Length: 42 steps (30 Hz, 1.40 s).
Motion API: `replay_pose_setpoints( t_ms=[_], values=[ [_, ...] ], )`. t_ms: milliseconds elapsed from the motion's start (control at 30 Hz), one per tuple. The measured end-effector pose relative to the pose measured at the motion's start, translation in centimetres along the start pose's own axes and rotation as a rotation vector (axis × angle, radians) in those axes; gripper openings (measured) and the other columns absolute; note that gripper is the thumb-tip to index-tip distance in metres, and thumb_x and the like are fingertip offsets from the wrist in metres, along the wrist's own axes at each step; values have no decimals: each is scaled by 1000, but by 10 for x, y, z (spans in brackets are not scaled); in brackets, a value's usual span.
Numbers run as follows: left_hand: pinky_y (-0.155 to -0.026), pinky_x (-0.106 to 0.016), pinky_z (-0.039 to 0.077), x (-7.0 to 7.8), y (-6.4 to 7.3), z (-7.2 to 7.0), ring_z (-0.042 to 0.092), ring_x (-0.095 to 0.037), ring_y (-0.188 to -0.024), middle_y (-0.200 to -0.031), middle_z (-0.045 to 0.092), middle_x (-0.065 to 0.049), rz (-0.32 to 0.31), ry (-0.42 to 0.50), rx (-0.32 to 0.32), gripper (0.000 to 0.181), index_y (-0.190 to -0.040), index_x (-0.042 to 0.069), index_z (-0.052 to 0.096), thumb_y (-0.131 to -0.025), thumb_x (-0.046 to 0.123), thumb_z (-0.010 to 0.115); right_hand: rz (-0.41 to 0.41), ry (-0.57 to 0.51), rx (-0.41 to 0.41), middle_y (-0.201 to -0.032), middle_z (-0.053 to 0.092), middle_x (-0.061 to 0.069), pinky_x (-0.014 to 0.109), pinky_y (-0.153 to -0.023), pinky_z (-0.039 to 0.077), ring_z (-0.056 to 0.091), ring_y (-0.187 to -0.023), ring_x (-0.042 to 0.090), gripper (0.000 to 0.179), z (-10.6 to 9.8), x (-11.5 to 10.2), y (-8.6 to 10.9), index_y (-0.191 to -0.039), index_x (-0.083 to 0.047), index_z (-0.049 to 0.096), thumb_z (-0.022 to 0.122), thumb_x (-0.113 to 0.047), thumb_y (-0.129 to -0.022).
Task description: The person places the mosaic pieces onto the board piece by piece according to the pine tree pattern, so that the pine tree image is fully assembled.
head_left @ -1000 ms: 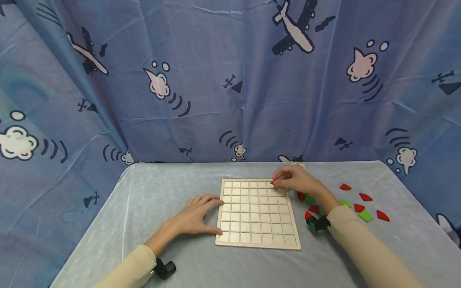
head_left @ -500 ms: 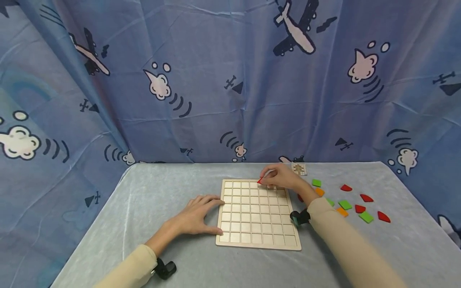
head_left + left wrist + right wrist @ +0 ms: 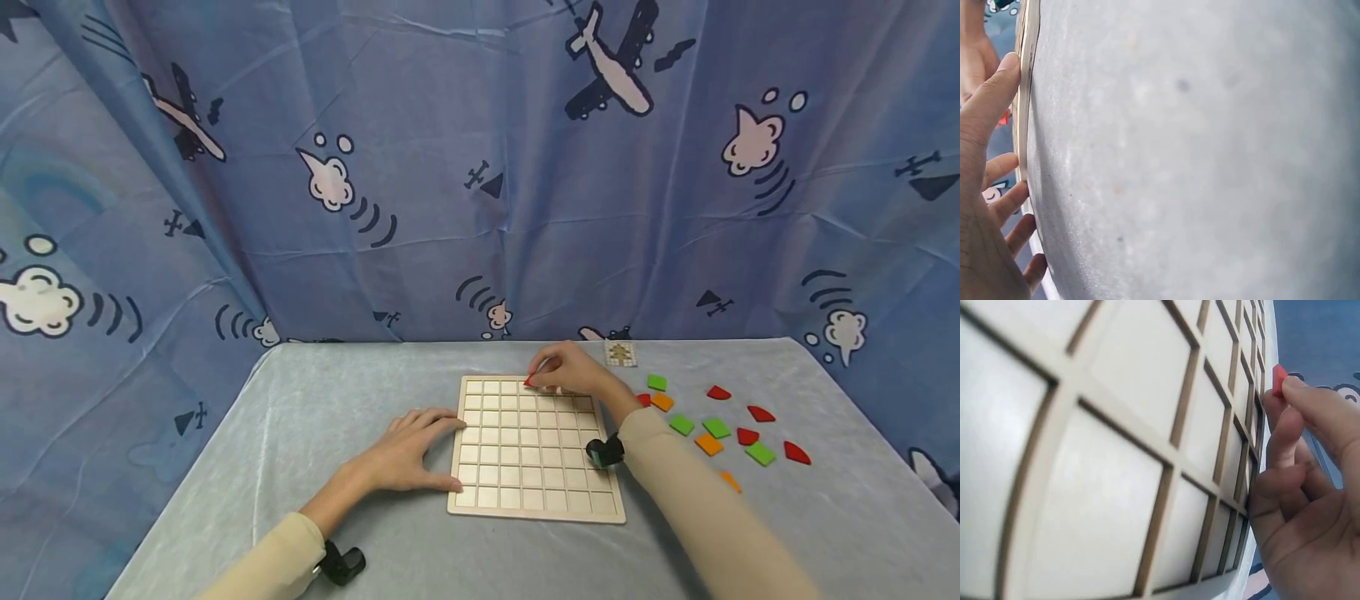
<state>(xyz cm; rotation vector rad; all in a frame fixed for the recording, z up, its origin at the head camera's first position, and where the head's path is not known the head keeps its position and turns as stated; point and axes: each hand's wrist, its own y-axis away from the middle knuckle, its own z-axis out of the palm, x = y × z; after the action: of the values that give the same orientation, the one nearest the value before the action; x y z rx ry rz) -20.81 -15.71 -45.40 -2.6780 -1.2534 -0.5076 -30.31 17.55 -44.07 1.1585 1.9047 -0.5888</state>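
A square wooden grid board (image 3: pixel 530 455) lies flat on the table. My left hand (image 3: pixel 408 450) rests at its left edge, thumb and fingers spread apart; the left wrist view shows the thumb (image 3: pixel 999 87) and fingertips against the rim. Over the board's top row, my right hand (image 3: pixel 573 369) pinches a small red piece (image 3: pixel 1279 380) between thumb and index finger. Only part of that piece shows, so its full shape is hidden. In the right wrist view the other fingers curl beside the far cells.
Loose red quarter-round pieces (image 3: pixel 797 452), green squares (image 3: pixel 761 453) and orange squares (image 3: pixel 708 444) lie scattered on the table right of the board. A small card with a brown tree-like pattern (image 3: pixel 620 353) lies behind the right hand. A blue patterned curtain (image 3: pixel 420 183) hangs behind the table.
My right hand has moved left along the board's top row with the red piece, uncovering more loose pieces and the card. The left hand has stayed in place.
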Motion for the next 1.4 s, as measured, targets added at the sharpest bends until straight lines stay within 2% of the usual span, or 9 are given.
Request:
replay_pose_setpoints(
  t_ms=[133, 300, 500, 733, 1133, 1400],
  values=[
    [-105, -51, 34, 0, 0, 0, 41, -24, -136, -153, 40, 6, -2, 7, -4, 87, -147, 33, 43, -75, 73, 68, -37, 13, -10, -89, 75, 22, 35, -61, 51, 67, -68, 25, 17, 3, -1, -3, -103, 2, 70, 71, -8, -89],
    [-105, -51, 35, 0, 0, 0, 41, -24, -136, -153, 41, 5, 5, 4, 4, 87, -147, 32, 44, -75, 73, 69, -59, 30, -17, -91, 74, 21, 34, -65, 53, 68, -73, 22, 13, 7, -1, -5, -99, 2, 71, 71, -6, -89],
    [-103, -51, 36, -1, 0, 1, 42, -25, -135, -153, 42, 2, 31, -2, 21, 86, -147, 31, 44, -75, 72, 69, -57, 60, -11, -92, 73, 17, 32, -69, 52, 66, -77, 20, 9, 9, -3, -5, -95, 0, 72, 72, -6, -87],
    [-101, -51, 36, -1, 0, 1, 42, -24, -134, -152, 42, 4, 30, 2, 17, 86, -146, 30, 45, -75, 72, 69, -48, 120, -15, -85, 70, 13, 31, -67, 48, 56, -70, 16, 8, 9, -5, -5, -92, -4, 75, 74, -10, -87],
    [-103, -49, 35, -2, 1, 1, 41, -23, -135, -154, 40, 4, 16, -6, -1, 88, -148, 31, 43, -75, 74, 67, -40, 157, -43, -87, 72, 11, 31, -67, 48, 57, -71, 15, 11, 8, -7, -4, -96, -5, 76, 73, -12, -88],
    [-104, -50, 35, -1, 1, 0, 41, -23, -136, -154, 39, 4, 19, -7, -4, 87, -148, 32, 42, -76, 73, 67, -25, 119, -43, -92, 71, 15, 31, -68, 49, 61, -76, 17, 18, 3, -8, 1, -102, -2, 74, 73, -12, -88]
  ],
)
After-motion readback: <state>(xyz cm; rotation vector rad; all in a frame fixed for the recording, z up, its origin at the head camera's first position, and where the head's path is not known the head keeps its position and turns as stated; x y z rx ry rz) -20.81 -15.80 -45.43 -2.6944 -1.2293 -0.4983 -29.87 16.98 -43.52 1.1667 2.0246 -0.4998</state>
